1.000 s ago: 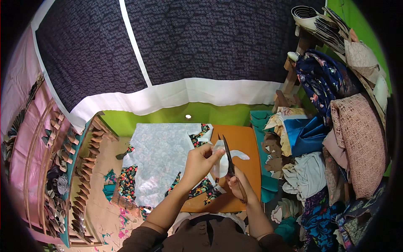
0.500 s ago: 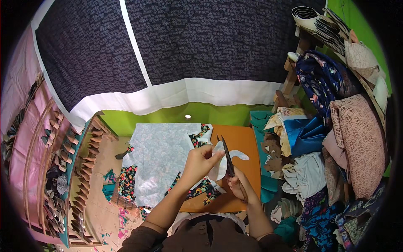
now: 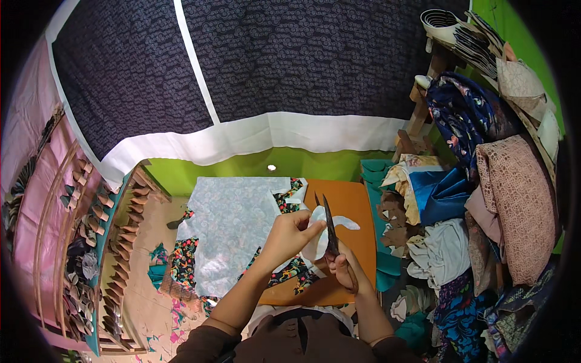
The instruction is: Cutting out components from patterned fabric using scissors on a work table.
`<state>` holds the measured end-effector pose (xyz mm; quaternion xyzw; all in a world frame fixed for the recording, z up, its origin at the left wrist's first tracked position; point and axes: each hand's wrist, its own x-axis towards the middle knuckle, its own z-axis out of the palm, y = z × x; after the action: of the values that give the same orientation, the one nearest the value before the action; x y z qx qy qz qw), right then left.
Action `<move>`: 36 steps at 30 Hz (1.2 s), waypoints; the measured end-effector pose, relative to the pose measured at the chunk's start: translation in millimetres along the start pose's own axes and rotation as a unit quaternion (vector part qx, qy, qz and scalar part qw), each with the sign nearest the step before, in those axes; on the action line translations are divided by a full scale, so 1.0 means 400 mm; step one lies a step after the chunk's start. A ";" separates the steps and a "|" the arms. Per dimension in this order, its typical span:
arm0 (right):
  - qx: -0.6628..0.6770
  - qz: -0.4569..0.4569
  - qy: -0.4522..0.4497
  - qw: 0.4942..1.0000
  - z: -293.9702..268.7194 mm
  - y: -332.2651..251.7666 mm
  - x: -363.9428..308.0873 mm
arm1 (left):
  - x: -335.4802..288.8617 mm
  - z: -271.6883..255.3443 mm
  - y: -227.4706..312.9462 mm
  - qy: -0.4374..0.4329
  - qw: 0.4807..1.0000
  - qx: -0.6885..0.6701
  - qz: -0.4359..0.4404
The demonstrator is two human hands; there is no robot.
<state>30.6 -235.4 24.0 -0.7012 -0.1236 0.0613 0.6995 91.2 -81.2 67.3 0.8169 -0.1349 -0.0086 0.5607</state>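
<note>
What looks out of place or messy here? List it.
Nothing is damaged or spilled. Floral fabric scraps lie scattered on the floor at the left, and the clothes pile at the right is jumbled. The scissors and white piece look normal.

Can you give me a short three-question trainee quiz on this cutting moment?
1. True or false: the right hand holds dark scissors with the blades pointing away from the person.
2. What does the left hand pinch? A) a white cut-out piece B) a brown comb C) a green ribbon
3. What colour is the board under the hands?

Key: 1 true. 2 A, the white cut-out piece. 3 orange.
</note>
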 end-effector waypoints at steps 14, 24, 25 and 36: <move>0.033 0.052 -0.013 0.998 0.003 -0.001 0.004 | -0.005 0.002 0.005 0.028 0.992 -0.122 0.010; 0.024 0.025 -0.035 0.999 -0.010 0.006 0.007 | -0.012 -0.007 0.016 0.026 0.998 -0.052 0.005; 0.040 0.023 -0.037 0.998 -0.008 -0.001 0.008 | -0.014 -0.008 0.023 0.026 0.998 -0.051 0.005; 0.110 0.068 -0.047 0.991 -0.021 0.003 0.009 | 0.000 -0.009 0.022 0.025 0.999 -0.025 0.026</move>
<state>36.2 -242.7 23.2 -0.6233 -0.1003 0.1548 0.7599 89.8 -80.9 76.5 0.7986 -0.1421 0.0230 0.5844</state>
